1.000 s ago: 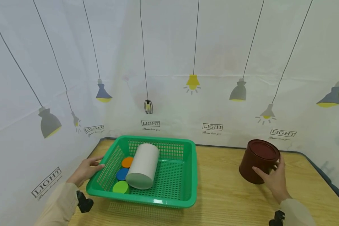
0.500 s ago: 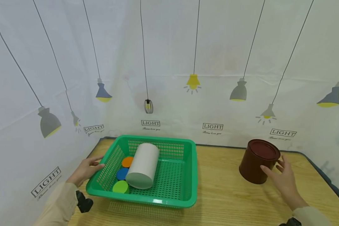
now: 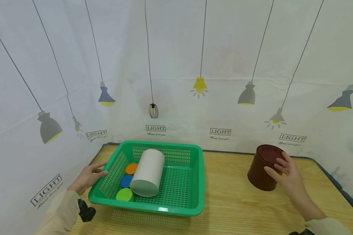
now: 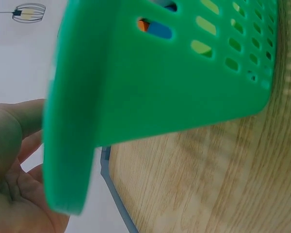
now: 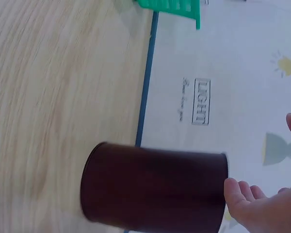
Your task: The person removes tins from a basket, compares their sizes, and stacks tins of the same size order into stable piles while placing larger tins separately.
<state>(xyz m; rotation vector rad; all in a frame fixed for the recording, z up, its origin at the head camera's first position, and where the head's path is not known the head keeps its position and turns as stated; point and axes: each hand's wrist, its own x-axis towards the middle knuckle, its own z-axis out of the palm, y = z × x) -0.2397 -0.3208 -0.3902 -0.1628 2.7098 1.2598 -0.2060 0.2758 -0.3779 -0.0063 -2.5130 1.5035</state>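
Observation:
At the left side of the green plastic basket (image 3: 197, 182), my left hand (image 3: 89, 178) holds the rim, thumb on top. In the left wrist view the basket's side wall (image 4: 150, 107) covers part of those fingers. A white cylinder (image 3: 149, 173) lies inside the basket, beside an orange round piece (image 3: 131, 168), a blue one (image 3: 126, 181) and a lime green one (image 3: 125, 195). Over to the right stands a dark brown lidded canister (image 3: 260, 173). My right hand (image 3: 291, 179) is beside its top with fingers spread; the right wrist view puts the fingertips (image 5: 231, 187) close to its top edge.
All of this is on a wood-grain table (image 3: 227, 186) with a dark edge strip. Behind and to the left hangs a pale backdrop (image 3: 176, 104) printed with lamps. Bare table lies between basket and canister.
My right hand has let go of the canister's side, drawn back to the right, then risen toward its top rim. The canister, the basket and my left hand stay in place.

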